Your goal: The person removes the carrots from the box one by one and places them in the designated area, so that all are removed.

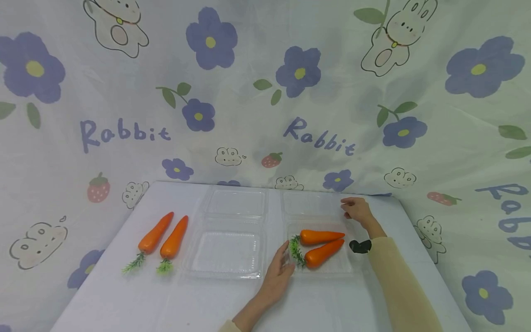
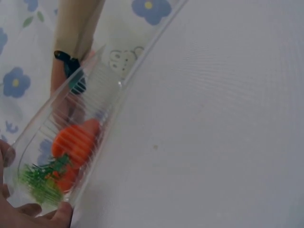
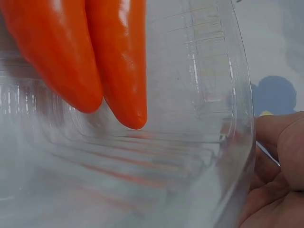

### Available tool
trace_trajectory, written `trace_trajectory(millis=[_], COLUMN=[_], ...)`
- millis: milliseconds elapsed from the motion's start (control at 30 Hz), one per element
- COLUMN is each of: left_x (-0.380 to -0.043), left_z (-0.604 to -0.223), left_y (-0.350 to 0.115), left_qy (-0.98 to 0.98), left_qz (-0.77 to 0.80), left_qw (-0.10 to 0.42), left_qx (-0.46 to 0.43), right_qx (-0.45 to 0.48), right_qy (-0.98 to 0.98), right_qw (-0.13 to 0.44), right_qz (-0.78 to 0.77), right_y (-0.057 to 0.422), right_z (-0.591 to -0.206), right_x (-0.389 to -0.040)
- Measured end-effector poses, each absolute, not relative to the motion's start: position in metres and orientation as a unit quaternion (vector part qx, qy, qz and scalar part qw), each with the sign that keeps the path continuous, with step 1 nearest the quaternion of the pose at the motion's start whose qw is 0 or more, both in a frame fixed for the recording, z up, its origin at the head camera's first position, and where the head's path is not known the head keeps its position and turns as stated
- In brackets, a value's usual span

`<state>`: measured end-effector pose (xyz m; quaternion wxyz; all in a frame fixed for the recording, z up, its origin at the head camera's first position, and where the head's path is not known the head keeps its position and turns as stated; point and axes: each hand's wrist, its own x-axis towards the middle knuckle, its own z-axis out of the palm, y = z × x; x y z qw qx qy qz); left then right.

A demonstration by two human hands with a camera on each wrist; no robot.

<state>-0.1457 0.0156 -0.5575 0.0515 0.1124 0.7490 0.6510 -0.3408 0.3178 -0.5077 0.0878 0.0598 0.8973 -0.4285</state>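
Note:
Two orange carrots [image 1: 321,237] [image 1: 324,252] with green tops lie in the right clear plastic container [image 1: 347,269], whose lid [image 1: 309,203] lies open behind it. My left hand [image 1: 282,271] rests with fairly straight fingers against that container's left front corner. In the left wrist view my fingertips [image 2: 59,214] touch the container's end [image 2: 97,90], with the carrots [image 2: 76,142] showing through it. My right hand [image 1: 356,210] pinches the lid's far right corner. The right wrist view shows my fingers [image 3: 278,142] behind the clear rim [image 3: 240,95], close to the carrot tips [image 3: 121,61].
A second clear container [image 1: 226,272] lies open and empty to the left, its lid [image 1: 236,203] behind it. Two more carrots [image 1: 155,233] [image 1: 174,238] lie on the white table [image 1: 124,295] further left. A flower-and-rabbit curtain [image 1: 265,92] hangs behind the table.

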Motion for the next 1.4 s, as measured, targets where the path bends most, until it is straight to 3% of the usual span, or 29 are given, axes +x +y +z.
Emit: trace_trajectory(millis=[233,533,667,967,1400], left_x=[-0.146,-0.146,-0.146,-0.149,-0.156], left_z=[-0.558,-0.557,-0.558,-0.556,-0.556], left_y=[0.016,0.015,0.015,0.015,0.018], left_qy=[0.754,0.758,0.759,0.763,0.766], left_qz=[0.646,0.642,0.641,0.638,0.634], left_qw=[0.058,0.053,0.054,0.056,0.042], left_qx=[0.103,0.104,0.099,0.091,0.103], right_qx=[0.015,-0.1,-0.14,-0.227,-0.259], right_qy=[0.908,0.934,0.927,0.903,0.871], right_qw=[0.074,-0.02,0.0,0.109,0.129], right_qz=[-0.411,-0.342,-0.348,-0.347,-0.398], right_y=[0.32,0.314,0.297,0.271,0.27], right_z=[-0.502,-0.472,-0.454,-0.449,-0.493], right_x=[-0.338,-0.329,-0.31,-0.257,-0.221])
